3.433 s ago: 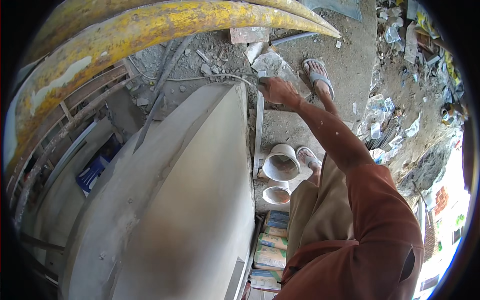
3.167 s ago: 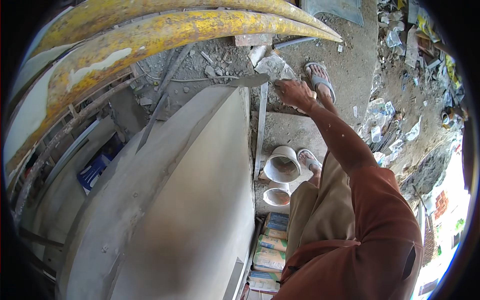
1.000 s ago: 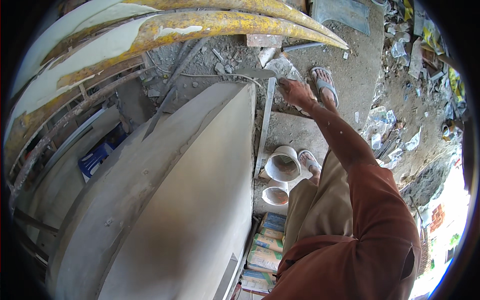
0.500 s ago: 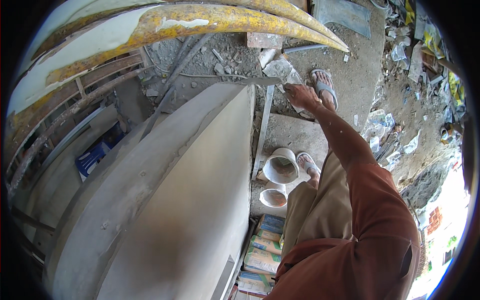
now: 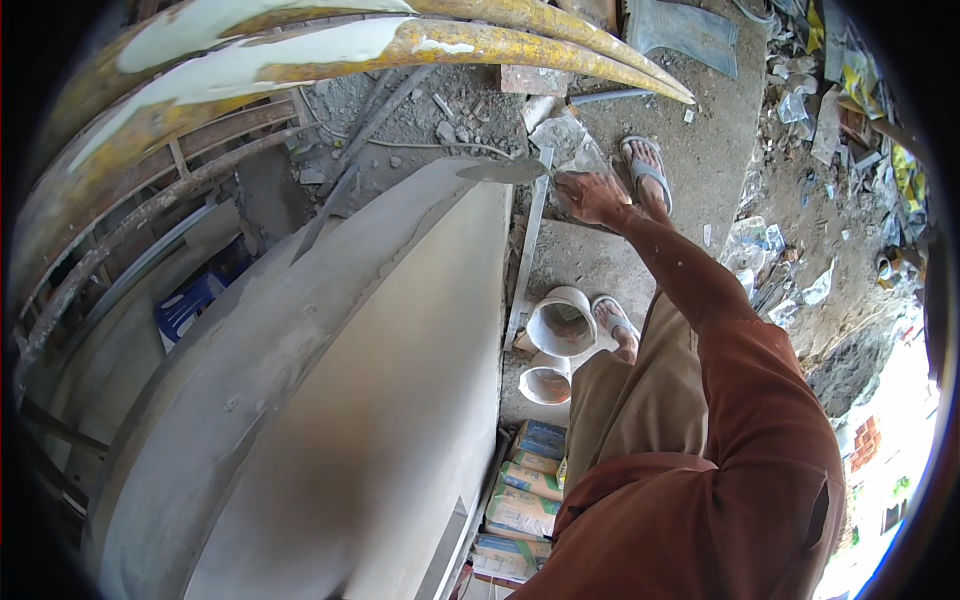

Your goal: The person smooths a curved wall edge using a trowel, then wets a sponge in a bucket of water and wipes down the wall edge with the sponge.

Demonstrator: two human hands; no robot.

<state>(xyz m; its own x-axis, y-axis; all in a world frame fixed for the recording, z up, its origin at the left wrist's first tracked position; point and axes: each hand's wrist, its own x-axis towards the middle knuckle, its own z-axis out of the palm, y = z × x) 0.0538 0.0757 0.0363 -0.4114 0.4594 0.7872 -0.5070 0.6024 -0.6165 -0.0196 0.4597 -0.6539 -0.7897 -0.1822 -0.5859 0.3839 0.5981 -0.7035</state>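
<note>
I'm watching the right hand (image 5: 594, 196) gripping a trowel (image 5: 500, 171) at upper centre, its blade overlapping the grey ledge's (image 5: 270, 350) tip; I'm not seeing the left hand. Stacked bags (image 5: 525, 510), lower centre, are showing print too small to read.

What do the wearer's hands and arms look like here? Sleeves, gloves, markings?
Right hand: bare, no glove, no watch or band visible. Forearm: uncovered, with a small pale speck. Sleeve: plain rust-brown, short, loose, ending near the elbow; a dark slit-like gap shows in the cloth higher up. Left hand and arm: out of view.
</note>
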